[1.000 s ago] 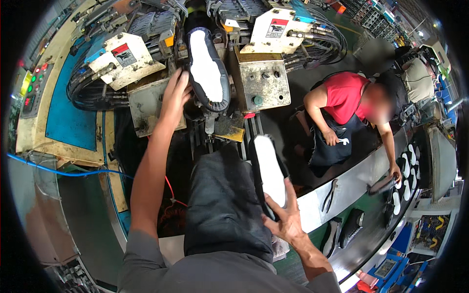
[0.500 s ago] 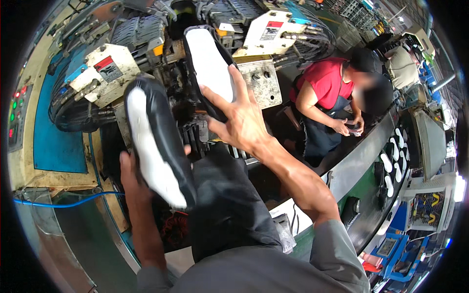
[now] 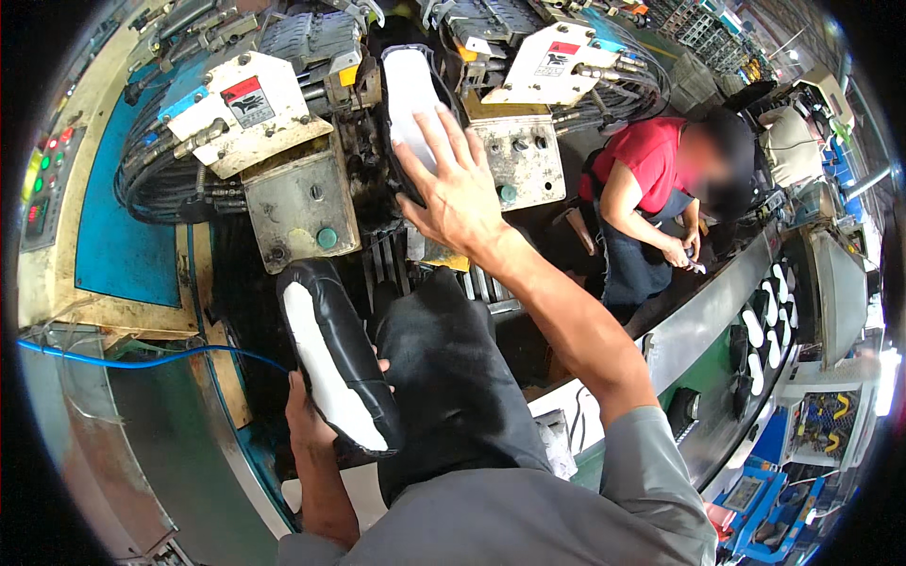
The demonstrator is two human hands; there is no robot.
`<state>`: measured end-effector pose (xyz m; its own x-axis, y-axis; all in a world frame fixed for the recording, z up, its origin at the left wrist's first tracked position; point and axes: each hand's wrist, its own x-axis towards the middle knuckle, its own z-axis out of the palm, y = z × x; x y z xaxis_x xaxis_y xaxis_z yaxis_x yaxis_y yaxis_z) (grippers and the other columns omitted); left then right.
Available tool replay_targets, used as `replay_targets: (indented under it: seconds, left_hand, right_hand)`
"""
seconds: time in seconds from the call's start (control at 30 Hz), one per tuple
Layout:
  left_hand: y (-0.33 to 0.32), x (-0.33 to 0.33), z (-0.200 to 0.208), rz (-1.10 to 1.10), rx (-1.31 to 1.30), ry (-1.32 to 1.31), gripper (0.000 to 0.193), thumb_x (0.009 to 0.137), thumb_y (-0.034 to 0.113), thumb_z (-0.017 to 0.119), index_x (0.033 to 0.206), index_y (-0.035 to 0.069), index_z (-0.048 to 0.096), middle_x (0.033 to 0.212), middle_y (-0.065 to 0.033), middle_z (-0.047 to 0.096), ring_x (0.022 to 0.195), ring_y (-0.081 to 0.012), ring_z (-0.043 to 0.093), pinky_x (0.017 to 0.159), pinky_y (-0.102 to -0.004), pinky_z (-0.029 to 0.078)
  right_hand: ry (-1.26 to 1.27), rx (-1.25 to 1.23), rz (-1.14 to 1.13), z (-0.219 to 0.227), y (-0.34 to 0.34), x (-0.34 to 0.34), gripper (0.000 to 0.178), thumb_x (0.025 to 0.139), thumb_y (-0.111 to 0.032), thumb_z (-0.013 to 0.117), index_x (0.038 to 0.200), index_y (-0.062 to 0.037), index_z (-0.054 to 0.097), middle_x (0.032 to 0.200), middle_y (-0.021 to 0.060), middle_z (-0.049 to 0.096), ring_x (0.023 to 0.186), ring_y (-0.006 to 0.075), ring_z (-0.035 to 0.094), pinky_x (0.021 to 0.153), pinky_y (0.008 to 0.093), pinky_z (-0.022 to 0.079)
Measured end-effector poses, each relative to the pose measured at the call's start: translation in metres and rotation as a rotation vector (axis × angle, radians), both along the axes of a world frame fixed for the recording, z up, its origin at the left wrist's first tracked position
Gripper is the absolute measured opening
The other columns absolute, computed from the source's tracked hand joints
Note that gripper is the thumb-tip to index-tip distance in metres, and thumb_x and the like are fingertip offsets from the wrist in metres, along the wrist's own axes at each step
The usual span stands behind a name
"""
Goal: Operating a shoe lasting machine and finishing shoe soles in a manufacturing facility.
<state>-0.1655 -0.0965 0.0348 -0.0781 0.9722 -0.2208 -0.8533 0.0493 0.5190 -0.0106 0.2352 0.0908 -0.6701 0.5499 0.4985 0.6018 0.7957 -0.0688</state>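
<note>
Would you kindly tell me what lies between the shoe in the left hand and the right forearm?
In the head view, the person's dark-clad leg lies between the left hand's shoe and the right forearm.

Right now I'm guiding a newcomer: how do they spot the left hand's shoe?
Find the machine, then its left grey box. Below that in view, the left hand holds the shoe, black with a white underside. Unlike the other shoe, under the right hand, it's off the machine.

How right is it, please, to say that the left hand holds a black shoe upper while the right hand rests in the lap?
The right hand is the mistake: the head view shows it on another shoe upper; the rest is right.
</note>
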Motion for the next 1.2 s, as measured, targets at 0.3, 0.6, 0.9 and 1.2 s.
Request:
replay_targets:
  seconds: [0.3, 0.6, 0.9, 1.2]
  left_hand:
    - [0.014, 0.028, -0.012, 0.019, -0.211, 0.049, 0.099, 0.108, 0.072, 0.043, 0.169, -0.004, 0.033, 0.146, -0.0371, 0.063, 0.119, -0.0484, 0.074, 0.092, -0.0552, 0.066]
    - [0.058, 0.023, -0.036, -0.123, -0.224, -0.013, 0.089, 0.107, 0.061, 0.056, 0.168, -0.001, 0.034, 0.148, -0.0299, 0.062, 0.123, -0.0518, 0.071, 0.105, -0.0627, 0.061]
    - [0.088, 0.022, -0.038, -0.035, -0.353, 0.034, 0.078, 0.108, 0.049, 0.056, 0.169, 0.006, 0.032, 0.15, -0.0283, 0.06, 0.119, -0.0488, 0.073, 0.103, -0.0609, 0.062]
    - [0.105, 0.011, -0.05, -0.058, -0.309, 0.337, 0.081, 0.106, 0.051, 0.058, 0.164, -0.001, 0.038, 0.144, -0.0275, 0.066, 0.118, -0.0471, 0.075, 0.103, -0.0583, 0.064]
  right_hand:
    - [-0.11, 0.012, 0.022, 0.005, 0.002, -0.005, 0.077, 0.091, -0.038, 0.084, 0.16, -0.0192, 0.055, 0.172, 0.0159, 0.041, 0.155, 0.0605, 0.034, 0.113, 0.0728, 0.05]
    - [-0.074, 0.002, 0.02, 0.04, 0.085, -0.057, 0.072, 0.091, -0.034, 0.084, 0.156, -0.0169, 0.059, 0.161, 0.0163, 0.051, 0.149, 0.0633, 0.041, 0.102, 0.0678, 0.061]
    - [-0.108, -0.018, 0.023, 0.056, 0.125, -0.081, 0.069, 0.098, -0.037, 0.08, 0.158, -0.0133, 0.056, 0.162, 0.0211, 0.051, 0.148, 0.0503, 0.05, 0.126, 0.0601, 0.044]
    - [0.202, 0.01, 0.098, 0.055, 0.124, -0.066, 0.061, 0.096, -0.031, 0.077, 0.152, -0.0138, 0.064, 0.155, 0.0216, 0.055, 0.148, 0.0559, 0.045, 0.115, 0.0608, 0.054]
